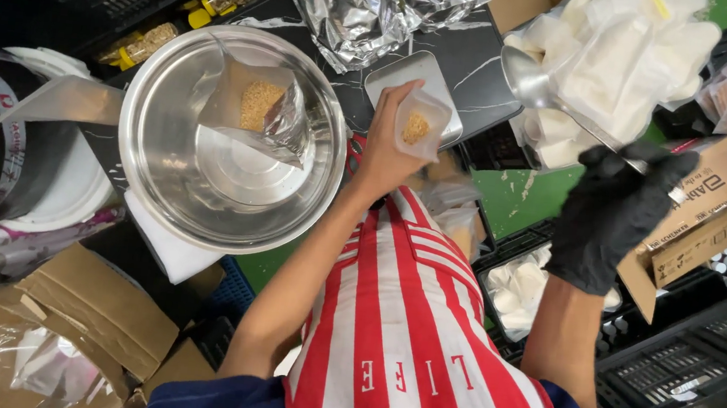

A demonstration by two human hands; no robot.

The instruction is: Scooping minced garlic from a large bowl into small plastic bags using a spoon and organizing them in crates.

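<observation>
The work in hand looks like portioning: the bare left hand (385,148), just above centre, has its fingers closed around a small clear plastic pouch with a little tan granular fill (419,124), holding it mouth-up over a flat grey rectangular metal tray (400,75) at 12 o'clock. The right hand in a black glove (616,213), at 3 o'clock, is wrapped tight around the handle of a long polished steel ladle (525,77); the ladle's bowl points toward 1 o'clock and sits near the pouch but apart from it. Whether it carries anything cannot be told.

By my judgement, any pour from ladle to pouch calls for the pouch mouth to stay spread and level, and for the ladle to come over it slowly, since the opening is narrow.

At 9 o'clock sits a large round stainless-steel mixing bowl (145,145); inside it leans a bigger clear bag of the same tan granules (257,107).

The surface is a dark marbled worktop (478,54); crumpled silver foil bags (357,5) lie at 12 o'clock; a heap of white pouches (632,43) fills 1 o'clock; an open brown cardboard box (724,197) stands at 3 o'clock; black plastic crates (688,373) sit at 4 o'clock on a green floor (526,194). A red-and-white striped apron (405,325) fills 6 o'clock.
</observation>
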